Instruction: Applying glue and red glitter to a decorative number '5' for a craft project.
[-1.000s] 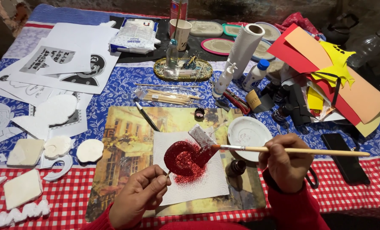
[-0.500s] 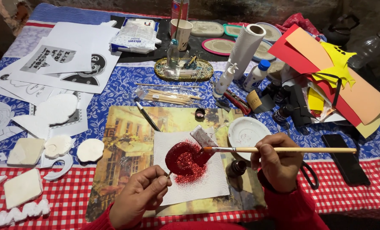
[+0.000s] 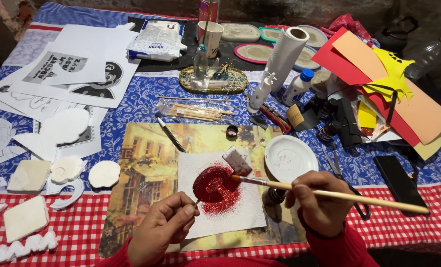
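Observation:
My left hand (image 3: 163, 228) pinches a thin stick that carries a round red glittered shape (image 3: 212, 182) over a white paper sheet (image 3: 222, 200) sprinkled with red glitter. My right hand (image 3: 318, 201) grips a long wooden paintbrush (image 3: 329, 194), its bristle tip touching the right edge of the red shape. A small glitter packet (image 3: 237, 160) lies on the sheet just above the shape. A white plate (image 3: 290, 158) sits to the right of the sheet.
A picture placemat (image 3: 146, 168) lies under the sheet. White foam cut-outs (image 3: 67, 169) lie at left, printed sheets (image 3: 72, 69) at back left. Wooden sticks (image 3: 193, 111), glue bottles (image 3: 261, 92), a paper roll (image 3: 285, 50), coloured card (image 3: 393, 84), a black phone (image 3: 398, 180) and scissors (image 3: 339, 173) crowd the right.
The brush has come down from a raised angle, and its tip now meets the red shape's right edge. My left hand has kept the shape in place.

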